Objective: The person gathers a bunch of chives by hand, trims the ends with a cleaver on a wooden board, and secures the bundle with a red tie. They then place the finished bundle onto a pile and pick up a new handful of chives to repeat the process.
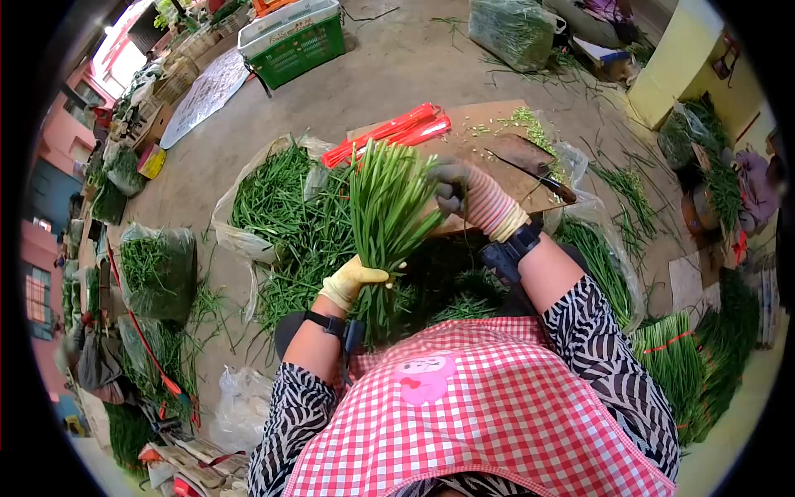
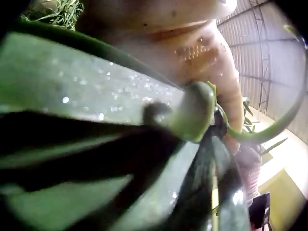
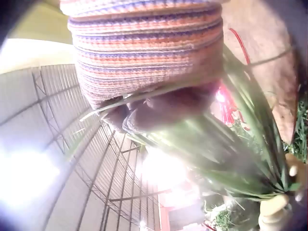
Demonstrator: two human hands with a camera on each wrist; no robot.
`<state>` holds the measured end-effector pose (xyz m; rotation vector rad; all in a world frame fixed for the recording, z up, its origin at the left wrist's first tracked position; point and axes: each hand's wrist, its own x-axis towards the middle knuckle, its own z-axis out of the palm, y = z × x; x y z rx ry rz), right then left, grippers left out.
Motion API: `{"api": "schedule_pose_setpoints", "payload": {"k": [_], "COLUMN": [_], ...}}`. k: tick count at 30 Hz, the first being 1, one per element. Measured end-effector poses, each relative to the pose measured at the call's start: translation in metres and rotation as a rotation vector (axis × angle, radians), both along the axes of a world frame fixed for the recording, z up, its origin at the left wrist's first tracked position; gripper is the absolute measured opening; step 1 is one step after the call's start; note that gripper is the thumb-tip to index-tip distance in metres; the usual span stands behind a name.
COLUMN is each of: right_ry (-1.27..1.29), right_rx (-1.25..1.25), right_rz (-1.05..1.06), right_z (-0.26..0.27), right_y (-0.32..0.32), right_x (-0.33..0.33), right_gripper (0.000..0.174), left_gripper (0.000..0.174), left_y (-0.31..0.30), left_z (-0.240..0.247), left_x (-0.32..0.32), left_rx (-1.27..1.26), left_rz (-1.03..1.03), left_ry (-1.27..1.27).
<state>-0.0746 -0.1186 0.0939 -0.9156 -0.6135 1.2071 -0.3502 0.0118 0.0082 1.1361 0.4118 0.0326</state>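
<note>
A thick, upright bunch of garlic chives (image 1: 385,203) fans out at the top. My left hand (image 1: 354,282), in a pale yellow glove, grips it around the lower part. In the left wrist view, wet green leaves (image 2: 91,84) fill the foreground. My right hand (image 1: 476,195), in a striped glove with dark fingers, is at the bunch's upper right side with its fingers curled. A thin green stalk (image 3: 163,90) crosses that glove in the right wrist view; its hold is partly hidden. Loose chives (image 1: 290,199) lie in an open plastic bag beside the bunch.
Red plastic strips (image 1: 389,132) lie on a wooden board (image 1: 480,149) ahead, with a dark-handled knife (image 1: 556,187) and pale cut ends (image 1: 534,128). A green crate (image 1: 294,54) stands farther off. Bagged greens (image 1: 157,273) are on the left, tied chives (image 1: 671,360) on the right.
</note>
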Motion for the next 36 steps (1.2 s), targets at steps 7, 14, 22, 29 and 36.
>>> {"api": "schedule_pose_setpoints", "payload": {"k": [7, 14, 22, 29, 36], "right_ry": [-0.555, -1.357, -1.81, -1.543, -1.741], "right_rx": [-0.313, -0.173, -0.333, -0.071, -0.094], "right_rz": [0.186, -0.239, 0.493, 0.677, 0.543], "right_z": [0.075, 0.074, 0.049, 0.0, 0.037], "right_y": [-0.054, -0.018, 0.034, 0.04, 0.018], "right_x": [0.05, 0.013, 0.029, 0.023, 0.006], "right_gripper": [0.016, 0.051, 0.055, 0.036, 0.029], "left_gripper": [0.051, 0.056, 0.049, 0.055, 0.065], "left_y": [0.01, 0.013, -0.003, 0.002, 0.013], "left_z": [-0.011, -0.006, 0.008, 0.005, -0.004], "left_x": [-0.01, -0.003, 0.002, 0.003, 0.0], "left_rx": [-0.046, 0.022, 0.06, 0.02, -0.027], "left_rz": [0.0, -0.047, -0.113, -0.111, -0.15], "left_ry": [0.011, 0.024, 0.079, 0.083, 0.065]}}
